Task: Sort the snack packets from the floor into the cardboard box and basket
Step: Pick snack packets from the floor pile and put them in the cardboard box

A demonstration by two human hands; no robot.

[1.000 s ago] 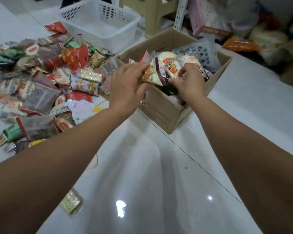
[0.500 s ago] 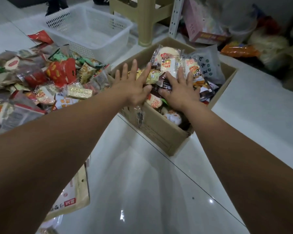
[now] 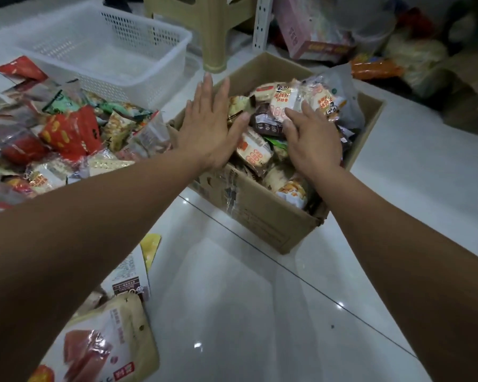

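A cardboard box (image 3: 262,216) sits on the white floor, heaped with snack packets (image 3: 282,106). My left hand (image 3: 207,125) lies flat with fingers spread over the box's left edge and holds nothing. My right hand (image 3: 312,136) rests palm down on the packets inside the box, fingers apart, against a white and red packet (image 3: 280,104). A white plastic basket (image 3: 105,53) stands at the back left and looks empty. A big pile of loose snack packets (image 3: 66,133) covers the floor left of the box.
A beige stool leg (image 3: 214,37) stands behind the box. Bags and a pink carton (image 3: 307,31) crowd the back right. Larger packets (image 3: 108,340) lie by my left forearm at the bottom left. Bare white tile (image 3: 246,312) stretches in front of the box.
Both hands held packets over the box a second ago, then let them go. They now lie flat on the box's contents, and the view has moved closer.
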